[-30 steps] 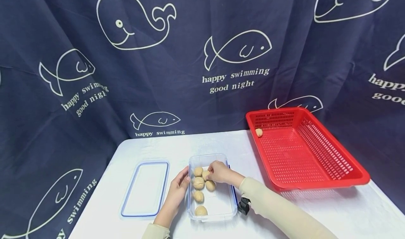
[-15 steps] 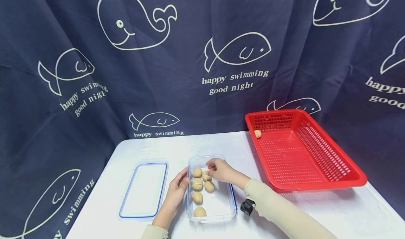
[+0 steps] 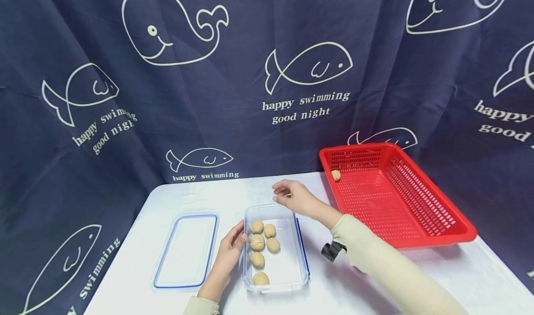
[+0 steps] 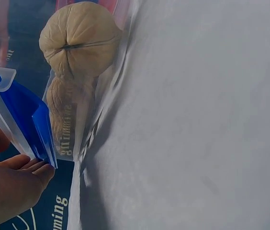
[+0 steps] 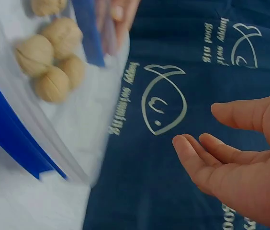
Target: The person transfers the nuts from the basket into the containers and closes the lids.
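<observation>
The right hand [image 3: 292, 196], fingers loose and holding nothing, has lifted out of the clear blue-trimmed plastic container [image 3: 301, 252] without a nut. The left hand [image 3: 231, 249] still steadies its wall, fingers straight. Five tan walnuts [image 3: 257, 242] remain inside; one sits in the red perforated basket [image 3: 417, 231].

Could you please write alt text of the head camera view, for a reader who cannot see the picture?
A person's right hand hovers empty above a clear container holding five walnuts, while the left hand touches its left side. On the white table lie the lid and a red basket with one walnut.
</observation>
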A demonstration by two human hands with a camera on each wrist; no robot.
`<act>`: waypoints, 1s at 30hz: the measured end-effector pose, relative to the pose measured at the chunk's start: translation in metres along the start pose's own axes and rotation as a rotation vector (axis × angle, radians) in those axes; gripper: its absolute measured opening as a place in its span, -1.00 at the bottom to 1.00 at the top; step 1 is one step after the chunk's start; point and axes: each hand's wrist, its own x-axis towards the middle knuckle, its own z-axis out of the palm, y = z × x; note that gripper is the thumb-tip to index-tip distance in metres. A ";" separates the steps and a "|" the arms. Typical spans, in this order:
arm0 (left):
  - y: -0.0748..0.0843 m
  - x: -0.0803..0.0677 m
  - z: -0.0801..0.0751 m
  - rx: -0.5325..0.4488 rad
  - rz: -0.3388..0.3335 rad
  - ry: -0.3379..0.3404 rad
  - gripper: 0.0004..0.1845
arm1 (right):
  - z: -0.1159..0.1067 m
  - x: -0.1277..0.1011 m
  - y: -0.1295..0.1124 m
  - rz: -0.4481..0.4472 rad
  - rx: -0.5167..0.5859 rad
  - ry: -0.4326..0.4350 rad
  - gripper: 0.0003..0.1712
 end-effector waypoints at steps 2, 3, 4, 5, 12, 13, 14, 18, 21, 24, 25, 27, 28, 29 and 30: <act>0.000 0.001 0.000 0.003 0.000 0.000 -0.49 | -0.010 0.003 -0.003 -0.005 -0.005 0.027 -0.70; -0.001 0.001 0.000 0.005 0.000 0.000 -0.49 | -0.015 0.004 -0.004 -0.008 -0.012 0.040 -0.71; -0.001 0.001 0.000 0.006 -0.001 0.001 -0.49 | -0.020 0.005 -0.005 -0.007 -0.014 0.053 -0.71; -0.001 0.001 0.000 0.008 -0.002 0.001 -0.49 | -0.025 0.007 -0.005 -0.009 -0.020 0.065 -0.71; 0.000 0.000 -0.001 0.009 -0.003 0.003 -0.49 | -0.060 0.017 0.002 0.000 -0.035 0.119 -0.71; 0.000 0.000 0.000 0.008 -0.001 0.003 -0.49 | -0.065 0.019 0.005 0.009 -0.030 0.123 -0.70; 0.000 0.000 0.000 0.008 0.001 0.002 -0.49 | -0.071 0.019 0.007 0.012 -0.028 0.127 -0.69; 0.001 -0.001 0.000 0.001 0.004 0.001 -0.48 | -0.092 0.024 0.025 0.059 -0.011 0.150 -0.65; 0.001 0.000 0.000 -0.001 0.004 -0.001 -0.48 | -0.107 0.026 0.046 0.123 -0.004 0.173 -0.63; 0.001 0.000 0.000 0.000 0.003 -0.004 -0.48 | -0.120 0.026 0.069 0.162 -0.016 0.204 -0.61; 0.001 0.001 0.000 0.002 0.003 -0.005 -0.48 | -0.123 0.025 0.077 0.166 -0.022 0.216 -0.60; 0.000 0.001 0.000 0.003 0.004 -0.007 -0.48 | -0.129 0.024 0.093 0.172 -0.033 0.237 -0.59; 0.000 0.001 0.000 0.002 0.003 -0.006 -0.48 | -0.132 0.024 0.100 0.175 -0.042 0.246 -0.59; 0.000 0.001 -0.001 0.002 0.004 -0.006 -0.48 | -0.134 0.023 0.107 0.184 -0.047 0.254 -0.58; 0.001 0.001 -0.001 0.002 0.003 -0.004 -0.48 | -0.136 0.022 0.114 0.193 -0.057 0.260 -0.57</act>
